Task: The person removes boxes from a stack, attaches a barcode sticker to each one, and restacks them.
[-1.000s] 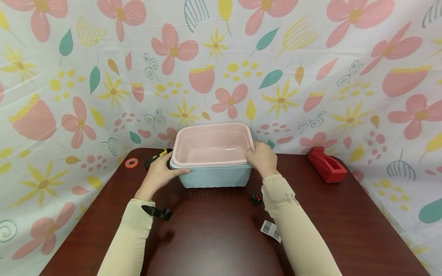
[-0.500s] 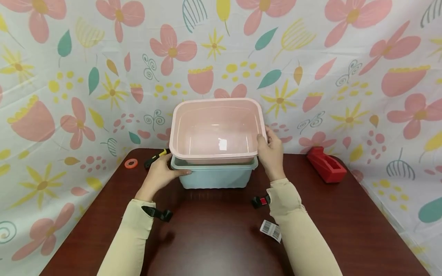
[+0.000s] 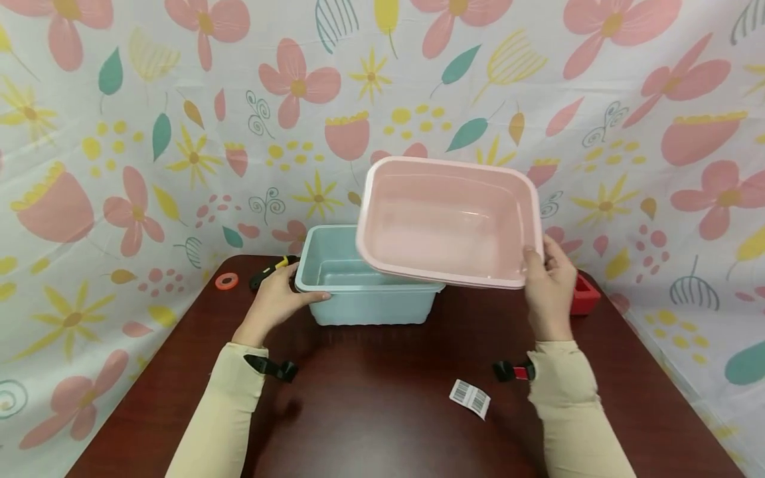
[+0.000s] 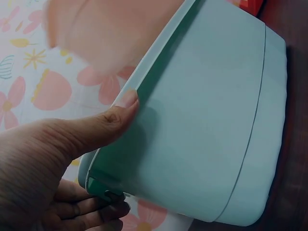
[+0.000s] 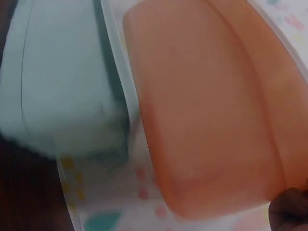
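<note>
A pink plastic tub hangs in the air, tilted toward me, above and to the right of a light blue tub that stands on the dark wooden table. My right hand grips the pink tub's right rim. My left hand holds the blue tub's left rim, thumb along the edge. In the left wrist view the thumb lies on the blue tub's rim with fingers curled beneath. The right wrist view shows the pink tub's underside beside the blue tub.
A red block-shaped object sits partly hidden behind my right hand. An orange ring and a black-and-yellow tool lie at the table's back left. A barcode label lies near the front. Floral cloth walls surround the table.
The pink tub was nested in the blue one; my right hand lifted it out and carried it up and to the right. My left hand stayed on the blue tub.
</note>
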Tool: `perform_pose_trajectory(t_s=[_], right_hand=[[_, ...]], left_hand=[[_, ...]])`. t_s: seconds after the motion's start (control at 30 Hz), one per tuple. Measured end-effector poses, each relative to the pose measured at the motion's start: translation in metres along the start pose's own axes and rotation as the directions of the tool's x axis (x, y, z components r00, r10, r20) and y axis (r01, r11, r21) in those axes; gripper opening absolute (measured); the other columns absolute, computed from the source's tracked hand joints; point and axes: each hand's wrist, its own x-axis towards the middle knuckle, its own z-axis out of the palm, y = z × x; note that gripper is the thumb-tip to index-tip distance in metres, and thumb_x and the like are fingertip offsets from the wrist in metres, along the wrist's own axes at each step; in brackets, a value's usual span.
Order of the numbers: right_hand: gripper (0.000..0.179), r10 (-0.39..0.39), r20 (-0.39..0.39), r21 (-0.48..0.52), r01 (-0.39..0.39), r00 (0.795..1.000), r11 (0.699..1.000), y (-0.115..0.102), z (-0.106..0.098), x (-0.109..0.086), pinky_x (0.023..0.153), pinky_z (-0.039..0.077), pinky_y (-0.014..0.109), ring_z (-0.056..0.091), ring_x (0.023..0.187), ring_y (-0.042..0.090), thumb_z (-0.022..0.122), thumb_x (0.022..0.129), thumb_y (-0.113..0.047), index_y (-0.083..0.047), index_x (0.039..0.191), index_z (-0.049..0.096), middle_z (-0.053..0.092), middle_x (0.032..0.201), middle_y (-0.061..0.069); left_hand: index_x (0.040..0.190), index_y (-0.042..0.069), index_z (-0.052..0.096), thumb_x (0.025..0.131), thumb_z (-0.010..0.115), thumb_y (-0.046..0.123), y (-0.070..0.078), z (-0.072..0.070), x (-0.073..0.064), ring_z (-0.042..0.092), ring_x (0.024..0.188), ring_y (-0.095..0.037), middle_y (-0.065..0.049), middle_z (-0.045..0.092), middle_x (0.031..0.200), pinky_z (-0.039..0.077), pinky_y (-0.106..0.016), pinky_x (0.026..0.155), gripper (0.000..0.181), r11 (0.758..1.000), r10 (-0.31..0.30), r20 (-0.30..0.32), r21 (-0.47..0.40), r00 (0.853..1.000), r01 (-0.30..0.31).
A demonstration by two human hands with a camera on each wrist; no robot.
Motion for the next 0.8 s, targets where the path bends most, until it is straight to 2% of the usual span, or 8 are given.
perform_pose_trajectory(t_s=[0.17, 0.3, 0.43, 0.57, 0.7, 0.8], right_hand=[[0.033, 0.044, -0.03, 0.066, -0.042, 0.999, 0.997, 0.001, -0.043, 0.021, 0.069, 0.055, 0.018, 0.069, 0.086, 0.016, 0.062, 0.095, -0.003, 0.002, 0.128, 0.067, 0.072, 0.105, 0.01], [0.035, 0.13, -0.055, 0.142, -0.121, 0.99, 0.983, 0.007, -0.073, 0.036, 0.069, 0.056, 0.018, 0.069, 0.089, 0.017, 0.062, 0.094, 0.001, 0.005, 0.128, 0.065, 0.072, 0.103, 0.01], [0.037, 0.216, -0.078, 0.187, -0.199, 0.973, 0.962, 0.017, -0.094, 0.049, 0.068, 0.056, 0.018, 0.069, 0.086, 0.015, 0.062, 0.091, 0.005, 0.007, 0.128, 0.064, 0.073, 0.099, 0.007], [0.04, 0.243, -0.052, 0.139, -0.234, 0.969, 0.962, 0.028, -0.11, 0.058, 0.068, 0.055, 0.017, 0.068, 0.084, 0.013, 0.063, 0.092, 0.003, 0.008, 0.131, 0.061, 0.073, 0.097, 0.004], [0.048, 0.252, 0.025, -0.007, -0.252, 0.967, 0.968, 0.039, -0.125, 0.062, 0.068, 0.054, 0.014, 0.065, 0.083, 0.007, 0.064, 0.095, -0.007, 0.01, 0.138, 0.053, 0.071, 0.094, -0.005], [0.054, 0.275, 0.104, -0.098, -0.265, 0.956, 0.959, 0.048, -0.133, 0.062, 0.068, 0.052, 0.013, 0.064, 0.084, 0.003, 0.063, 0.098, -0.013, 0.012, 0.143, 0.045, 0.069, 0.093, -0.012]], left_hand=[[0.141, 0.017, 0.056, 0.07, 0.083, 0.064, 0.003, 0.0, -0.001, 0.063, 0.103, -0.024, -0.009, 0.068, 0.121, 0.052, -0.049, 0.086, 0.089, 1.0, -0.006, 0.012, 0.004, 1.0, 0.006], [0.14, 0.018, 0.056, 0.07, 0.083, 0.065, 0.003, -0.003, -0.003, 0.063, 0.104, -0.025, -0.009, 0.067, 0.121, 0.052, -0.049, 0.085, 0.089, 1.0, -0.001, 0.012, 0.016, 1.0, 0.001], [0.135, 0.017, 0.06, 0.071, 0.084, 0.062, -0.001, -0.009, -0.004, 0.06, 0.106, -0.027, -0.01, 0.067, 0.118, 0.051, -0.049, 0.086, 0.081, 0.999, 0.007, -0.002, 0.034, 1.0, -0.007], [0.135, 0.014, 0.06, 0.072, 0.084, 0.062, -0.005, -0.013, -0.004, 0.056, 0.11, -0.03, -0.011, 0.063, 0.118, 0.049, -0.052, 0.089, 0.083, 0.998, -0.004, -0.012, 0.065, 1.0, 0.004], [0.139, 0.011, 0.057, 0.072, 0.083, 0.064, -0.006, -0.013, -0.002, 0.056, 0.113, -0.031, -0.013, 0.061, 0.12, 0.048, -0.053, 0.091, 0.089, 0.997, -0.006, -0.007, 0.08, 1.0, 0.007], [0.14, 0.01, 0.056, 0.072, 0.084, 0.062, -0.006, -0.013, -0.001, 0.056, 0.112, -0.032, -0.013, 0.062, 0.119, 0.048, -0.053, 0.092, 0.091, 0.997, -0.001, -0.003, 0.083, 1.0, 0.002]])
